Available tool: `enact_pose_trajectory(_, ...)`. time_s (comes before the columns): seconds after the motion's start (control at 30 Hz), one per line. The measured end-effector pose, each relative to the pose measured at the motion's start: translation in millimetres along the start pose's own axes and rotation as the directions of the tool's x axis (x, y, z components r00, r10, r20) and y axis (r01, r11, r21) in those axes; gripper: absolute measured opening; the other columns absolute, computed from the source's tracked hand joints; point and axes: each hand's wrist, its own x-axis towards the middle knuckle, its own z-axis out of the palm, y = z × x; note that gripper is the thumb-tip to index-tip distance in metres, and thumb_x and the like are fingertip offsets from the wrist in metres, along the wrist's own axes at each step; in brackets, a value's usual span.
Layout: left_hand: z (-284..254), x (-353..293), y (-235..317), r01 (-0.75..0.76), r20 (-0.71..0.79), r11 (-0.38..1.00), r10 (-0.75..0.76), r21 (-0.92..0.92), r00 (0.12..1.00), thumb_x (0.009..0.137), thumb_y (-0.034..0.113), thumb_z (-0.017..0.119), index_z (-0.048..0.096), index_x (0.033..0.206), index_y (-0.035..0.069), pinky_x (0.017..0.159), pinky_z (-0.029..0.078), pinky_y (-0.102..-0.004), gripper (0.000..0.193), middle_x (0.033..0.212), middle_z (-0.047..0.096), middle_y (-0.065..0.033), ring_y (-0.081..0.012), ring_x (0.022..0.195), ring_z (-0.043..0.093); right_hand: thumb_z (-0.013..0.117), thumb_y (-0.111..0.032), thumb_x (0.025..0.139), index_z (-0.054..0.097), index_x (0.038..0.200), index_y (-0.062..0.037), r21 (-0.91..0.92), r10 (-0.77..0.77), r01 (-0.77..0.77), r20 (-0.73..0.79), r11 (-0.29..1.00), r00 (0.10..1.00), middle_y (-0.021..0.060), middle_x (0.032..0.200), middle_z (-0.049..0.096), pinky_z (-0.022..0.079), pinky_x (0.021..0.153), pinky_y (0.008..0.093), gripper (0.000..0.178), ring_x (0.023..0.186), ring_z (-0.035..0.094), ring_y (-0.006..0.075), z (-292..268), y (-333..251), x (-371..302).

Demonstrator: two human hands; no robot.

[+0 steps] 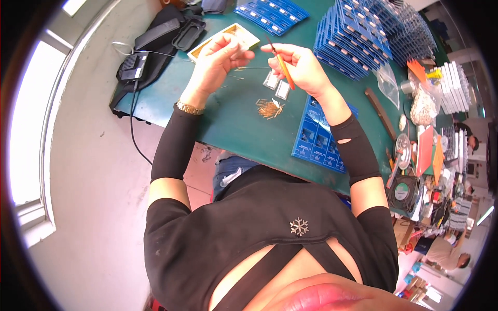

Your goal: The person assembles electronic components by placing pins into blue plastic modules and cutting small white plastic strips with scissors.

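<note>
Above the far part of the green table (241, 140), my left hand (218, 59) has its fingers curled together in a pinch; what lies between them is too small to name. Close by on the right, my right hand (303, 65) grips an orange-handled hand tool (285, 71) with a thin dark tip pointing away from me. A shallow yellow-edged tray (251, 37) stands behind my left hand and is partly covered by it. Below the hands are two small white rectangular parts (282, 90) and a loose pile of thin brass-coloured pins (270, 109).
A blue circuit board panel (316, 137) lies beside my right forearm. Tall stacks of blue panels (353, 39) rise at the far right, with another blue panel (272, 15) at the back. A black bag (158, 52) and a corded black box (133, 67) sit at the left edge.
</note>
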Motion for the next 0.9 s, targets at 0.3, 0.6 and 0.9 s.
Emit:
enact_pose_trajectory(0.3, -13, 3, 4, -0.078, -0.022, 0.996, 0.077, -0.050, 0.997, 0.092, 0.017, 0.062, 0.055, 0.096, 0.008, 0.065, 0.044, -0.0244, 0.012, 0.086, 0.059, 0.0004, -0.0072, 0.065, 0.049, 0.060, -0.060, 0.086, 0.063, 0.096, -0.0014, 0.119, 0.068, -0.095, 0.217, 0.988, 0.974, -0.0027, 0.074, 0.056, 0.046, 0.063, 0.0206, 0.059, 0.066, 0.054, 0.0060, 26, -2, 23)
enact_pose_trajectory(0.6, -17, 1, 10, 0.008, 0.009, 0.987, -0.007, -0.163, 1.000, 0.095, 0.022, 0.056, 0.053, 0.096, 0.009, 0.053, 0.030, -0.0194, 0.013, 0.080, 0.052, 0.0028, -0.0035, 0.054, 0.034, 0.044, -0.066, 0.090, 0.057, 0.117, 0.0046, 0.025, -0.018, 0.010, 0.328, 1.000, 0.945, 0.0022, 0.077, 0.058, 0.044, 0.066, 0.0225, 0.077, 0.068, 0.054, 0.0089, 26, -6, 22)
enact_pose_trajectory(0.9, -16, 2, 10, 0.021, 0.073, 0.989, -0.010, -0.144, 0.997, 0.096, 0.021, 0.055, 0.051, 0.090, 0.009, 0.052, 0.030, -0.0185, 0.014, 0.072, 0.047, 0.0029, -0.0029, 0.051, 0.033, 0.043, -0.067, 0.090, 0.052, 0.129, 0.0051, -0.004, -0.013, 0.016, 0.346, 1.000, 0.938, 0.0020, 0.073, 0.057, 0.042, 0.062, 0.0229, 0.082, 0.067, 0.053, 0.0085, 25, -7, 21)
